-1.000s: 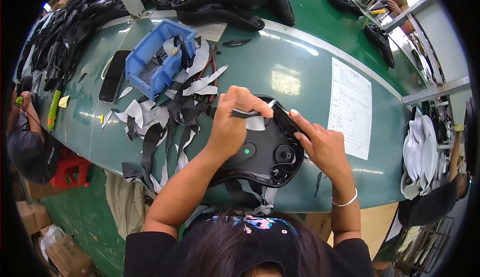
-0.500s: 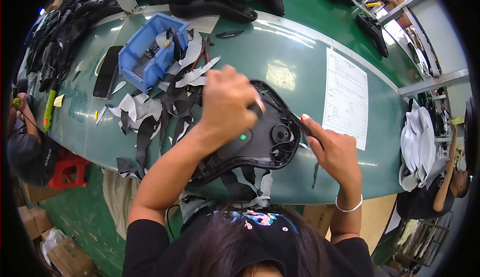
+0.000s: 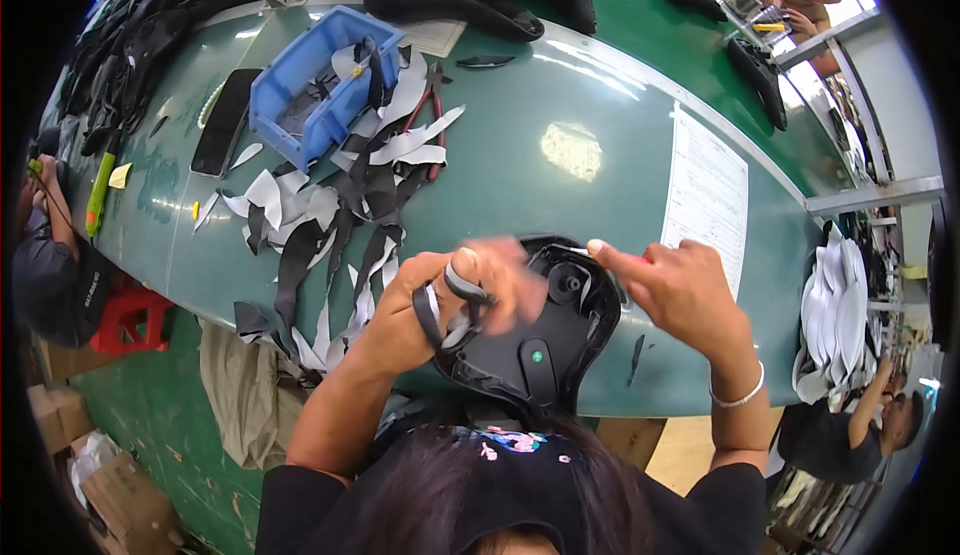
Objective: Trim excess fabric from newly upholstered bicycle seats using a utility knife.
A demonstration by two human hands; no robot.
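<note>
Left hand grips dark strip over black shell; can't tell right hand's hold. Scraps crowd left, partly covering pliers near blue bin.

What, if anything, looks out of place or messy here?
Mainly the loose scraps: black and pale strips lie strewn beside the blue bin, some across the red-handled pliers, although the bin looks only partly filled. No damage stands out.

Dull black plastic shell, smooth blue plastic bin, glossy green tabletop, paper sheet
</note>
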